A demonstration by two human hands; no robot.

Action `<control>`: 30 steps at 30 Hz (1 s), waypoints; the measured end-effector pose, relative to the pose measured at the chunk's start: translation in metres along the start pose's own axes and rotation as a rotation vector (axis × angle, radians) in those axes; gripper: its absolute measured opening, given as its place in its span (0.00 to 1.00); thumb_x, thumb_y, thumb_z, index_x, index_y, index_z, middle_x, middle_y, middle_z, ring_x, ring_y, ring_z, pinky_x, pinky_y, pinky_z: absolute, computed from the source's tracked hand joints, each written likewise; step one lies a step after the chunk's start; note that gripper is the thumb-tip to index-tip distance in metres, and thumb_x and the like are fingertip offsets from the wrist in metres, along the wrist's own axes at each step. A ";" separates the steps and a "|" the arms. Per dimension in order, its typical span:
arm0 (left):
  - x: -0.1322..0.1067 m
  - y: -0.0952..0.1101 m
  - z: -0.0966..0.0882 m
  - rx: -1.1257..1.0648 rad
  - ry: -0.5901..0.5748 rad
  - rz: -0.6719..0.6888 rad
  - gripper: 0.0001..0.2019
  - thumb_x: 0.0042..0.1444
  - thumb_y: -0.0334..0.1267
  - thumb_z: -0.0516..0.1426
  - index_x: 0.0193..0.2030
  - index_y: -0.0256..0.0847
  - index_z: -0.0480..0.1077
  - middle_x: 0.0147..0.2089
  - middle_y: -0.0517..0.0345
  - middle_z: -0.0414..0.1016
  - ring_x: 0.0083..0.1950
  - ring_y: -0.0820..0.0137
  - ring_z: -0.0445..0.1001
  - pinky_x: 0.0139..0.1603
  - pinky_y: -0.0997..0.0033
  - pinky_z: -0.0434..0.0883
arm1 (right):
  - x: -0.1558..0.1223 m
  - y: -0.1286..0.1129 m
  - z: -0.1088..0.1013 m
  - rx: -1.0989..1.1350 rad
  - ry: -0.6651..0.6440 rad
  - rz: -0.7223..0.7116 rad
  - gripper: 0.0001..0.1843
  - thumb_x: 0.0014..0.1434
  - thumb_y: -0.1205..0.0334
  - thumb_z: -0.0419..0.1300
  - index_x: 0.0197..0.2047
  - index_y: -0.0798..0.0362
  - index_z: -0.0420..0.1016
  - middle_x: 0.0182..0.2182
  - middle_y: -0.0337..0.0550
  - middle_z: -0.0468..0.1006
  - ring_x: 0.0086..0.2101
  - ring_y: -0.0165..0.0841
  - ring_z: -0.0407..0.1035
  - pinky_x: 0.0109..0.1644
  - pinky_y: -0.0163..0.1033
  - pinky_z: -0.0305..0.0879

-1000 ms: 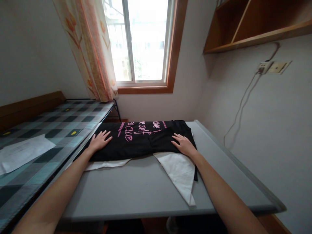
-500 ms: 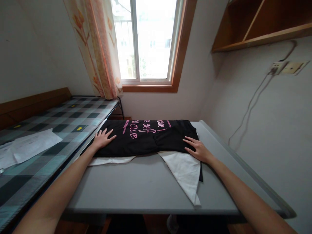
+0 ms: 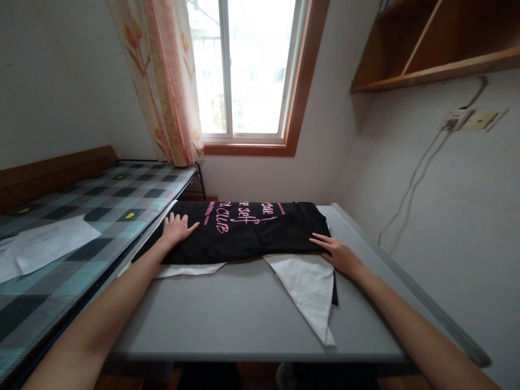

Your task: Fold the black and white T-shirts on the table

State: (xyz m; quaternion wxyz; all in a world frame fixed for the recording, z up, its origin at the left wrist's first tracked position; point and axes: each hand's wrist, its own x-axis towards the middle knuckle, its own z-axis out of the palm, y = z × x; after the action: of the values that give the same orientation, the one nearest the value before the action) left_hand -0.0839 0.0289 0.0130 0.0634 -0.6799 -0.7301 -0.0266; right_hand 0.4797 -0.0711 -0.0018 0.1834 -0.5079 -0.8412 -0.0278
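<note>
Palms flat and fingers spread, gripping nothing, the left hand (image 3: 176, 228) and right hand (image 3: 339, 253) rest on opposite ends of a folded black T-shirt (image 3: 252, 233) on the grey desk (image 3: 244, 319); the white cloth (image 3: 309, 287) beneath, seemingly loose, could slide under pressure and skew the fold.

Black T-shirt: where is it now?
In the head view, the black T-shirt lies flat across the far middle of the grey table, atop white cloth, left hand on its left end, right hand at its right edge.
</note>
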 end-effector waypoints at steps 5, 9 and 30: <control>0.006 0.021 0.005 -0.097 -0.089 0.092 0.38 0.60 0.63 0.36 0.71 0.43 0.50 0.74 0.50 0.44 0.73 0.50 0.43 0.67 0.40 0.45 | -0.002 0.001 0.000 -0.064 0.001 -0.049 0.30 0.54 0.75 0.51 0.59 0.46 0.71 0.57 0.44 0.72 0.52 0.40 0.70 0.57 0.50 0.67; 0.003 0.018 0.009 -0.101 -0.100 0.139 0.36 0.59 0.64 0.39 0.71 0.50 0.47 0.74 0.53 0.44 0.72 0.45 0.42 0.66 0.38 0.44 | -0.003 -0.003 -0.004 -0.054 -0.007 -0.037 0.34 0.50 0.78 0.49 0.57 0.45 0.73 0.57 0.42 0.72 0.53 0.39 0.70 0.58 0.50 0.66; -0.076 0.010 0.001 -0.056 -0.073 0.251 0.34 0.61 0.60 0.42 0.71 0.50 0.47 0.74 0.53 0.44 0.73 0.48 0.42 0.67 0.44 0.44 | -0.069 -0.032 -0.035 0.034 -0.040 0.062 0.38 0.42 0.77 0.48 0.54 0.43 0.76 0.55 0.36 0.73 0.47 0.37 0.74 0.51 0.46 0.71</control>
State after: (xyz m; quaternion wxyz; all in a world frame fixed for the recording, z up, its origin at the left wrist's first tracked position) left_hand -0.0689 -0.0450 0.0014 0.0207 -0.7678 -0.6402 -0.0144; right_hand 0.4905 -0.1530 0.0115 0.1759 -0.5309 -0.8289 0.0022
